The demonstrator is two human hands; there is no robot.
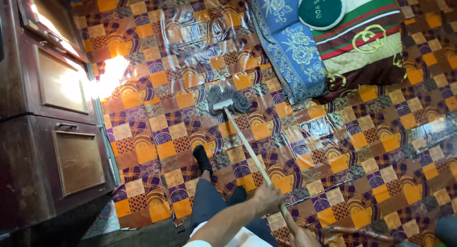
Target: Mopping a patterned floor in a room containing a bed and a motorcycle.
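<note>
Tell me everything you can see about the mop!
The mop has a shaggy grey string head with a pale clamp, fixed to a long, light wooden-looking handle. It slants from the person's hands up to the head, which rests on the shiny patterned floor covering near a blue floral mattress. The left hand and right hand grip the handle's lower end.

I see both hands on the mop handle (247,149): left hand (267,198) higher, right hand (301,237) at 6 o'clock. Grey mop head (228,99) sits mid-frame on patterned floor mat (157,147). Dark cabinet (43,123) at 9, blue mattress (290,42) at 1.
</note>
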